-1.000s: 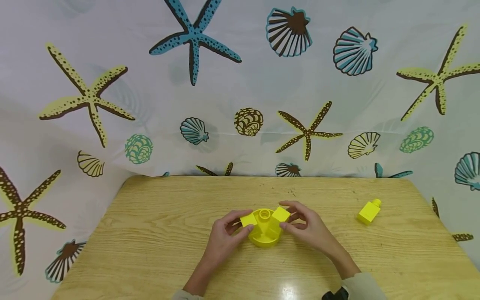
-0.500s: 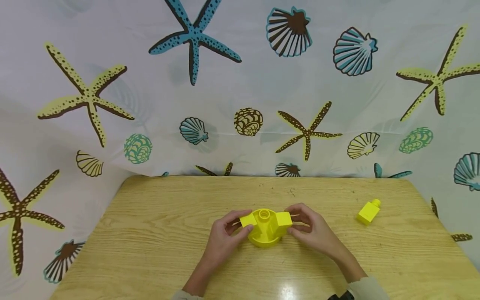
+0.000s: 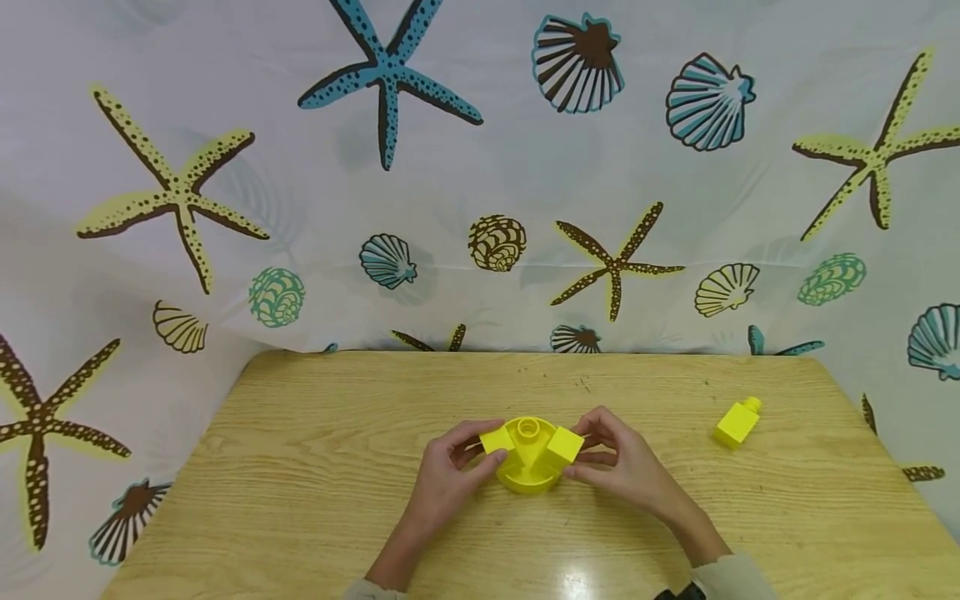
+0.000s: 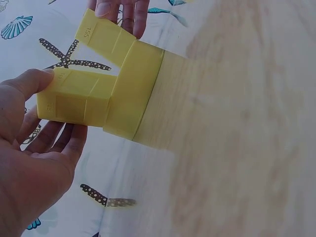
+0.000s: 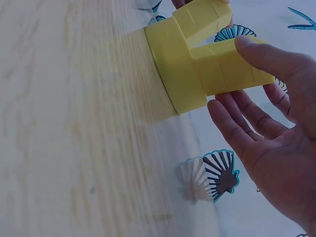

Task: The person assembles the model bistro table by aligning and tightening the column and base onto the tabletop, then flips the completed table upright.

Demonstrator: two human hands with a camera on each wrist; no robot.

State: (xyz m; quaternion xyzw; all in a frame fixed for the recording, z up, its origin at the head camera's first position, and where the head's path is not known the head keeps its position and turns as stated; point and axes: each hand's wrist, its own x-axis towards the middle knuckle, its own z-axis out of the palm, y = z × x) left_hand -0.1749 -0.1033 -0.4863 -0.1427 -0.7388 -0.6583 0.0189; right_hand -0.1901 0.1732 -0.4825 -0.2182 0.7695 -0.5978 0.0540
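Observation:
A round yellow base [image 3: 527,482] stands on the wooden table with a ring-shaped socket [image 3: 528,428] at its back. Two angular yellow blocks rise from it, leaning outward. My left hand [image 3: 444,475] grips the left block [image 3: 497,439], thumb on the near side and fingers behind. My right hand [image 3: 628,467] pinches the right block [image 3: 565,447] between thumb and fingers. In the left wrist view, the left block [image 4: 74,98] meets the base [image 4: 134,91], and the far block bears small raised digits. How the right block [image 5: 229,66] seats inside the base is hidden.
A third yellow block [image 3: 737,425] with a round knob at one end lies at the right of the table [image 3: 337,467]. A white cloth [image 3: 450,192] printed with starfish and shells hangs behind the table and along its sides.
The right block turned so its top faced squarely, then turned back to a diagonal, ending slightly lower. My right hand shifted with it. My left hand, the left block and the base kept their places.

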